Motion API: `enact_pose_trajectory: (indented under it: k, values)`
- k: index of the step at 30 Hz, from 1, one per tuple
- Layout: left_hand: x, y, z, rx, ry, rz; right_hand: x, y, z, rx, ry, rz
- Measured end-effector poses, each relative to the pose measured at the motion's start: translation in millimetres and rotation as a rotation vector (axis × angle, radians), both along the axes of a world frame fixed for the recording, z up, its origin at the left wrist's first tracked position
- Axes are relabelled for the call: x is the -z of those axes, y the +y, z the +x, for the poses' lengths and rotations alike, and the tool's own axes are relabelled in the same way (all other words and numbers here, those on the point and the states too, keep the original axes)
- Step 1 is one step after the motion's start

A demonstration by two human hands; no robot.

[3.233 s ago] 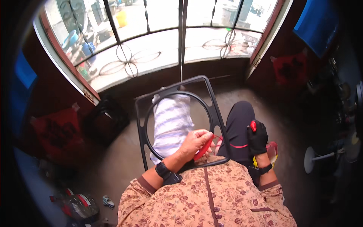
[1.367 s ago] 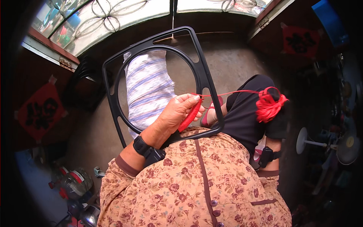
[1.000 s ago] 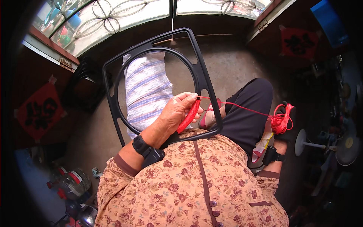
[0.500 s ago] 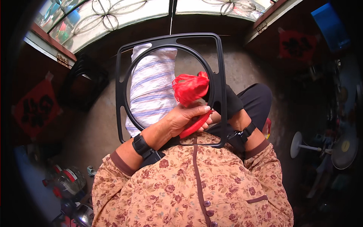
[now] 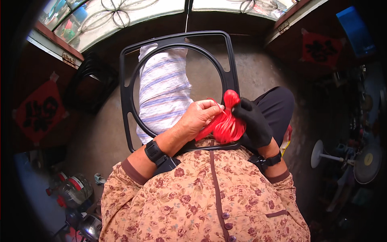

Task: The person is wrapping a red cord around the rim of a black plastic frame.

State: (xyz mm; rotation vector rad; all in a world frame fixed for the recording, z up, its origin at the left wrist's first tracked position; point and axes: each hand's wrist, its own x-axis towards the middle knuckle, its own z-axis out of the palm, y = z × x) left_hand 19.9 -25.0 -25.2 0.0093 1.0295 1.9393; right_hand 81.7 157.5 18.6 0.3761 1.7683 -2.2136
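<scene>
Across my lap lies a black plastic frame, square outside with a large round opening. Red cord is wound tightly around the near right stretch of its inner ring. My bare left hand pinches the red strand beside that winding, thumb against forefinger. In a black glove, my right hand grips a looped bundle of red cord by its narrow neck, over the frame's right side. The bundle's rounded top sticks up above the glove, and its loops hang toward me. My fingers partly hide the winding.
A striped white cloth lies beneath the frame's left half. Dark stacked items stand at the far left. Clear plastic bottles sit at lower left. A white fan is at right. Beyond the frame are glazed doors.
The red bundle has moved right and nearer, from inside the ring to over the frame's right side, and turned over. My gloved hand has come out from behind the frame. The frame has shifted slightly left.
</scene>
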Motion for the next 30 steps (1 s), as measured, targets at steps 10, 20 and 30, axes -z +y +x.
enact_pose_trajectory:
  k: [10,20,30]
  values:
    - [-5,-3,-1,0.032,0.094,-0.094,17,-11,22,0.164,-0.268,-0.55]
    - [-20,-4,-3,0.098,-0.027,-0.071,6,99,74,0.684,0.159,-0.726]
    - [-23,-5,-2,0.014,-0.142,0.0,-5,124,103,0.665,0.394,-0.091]
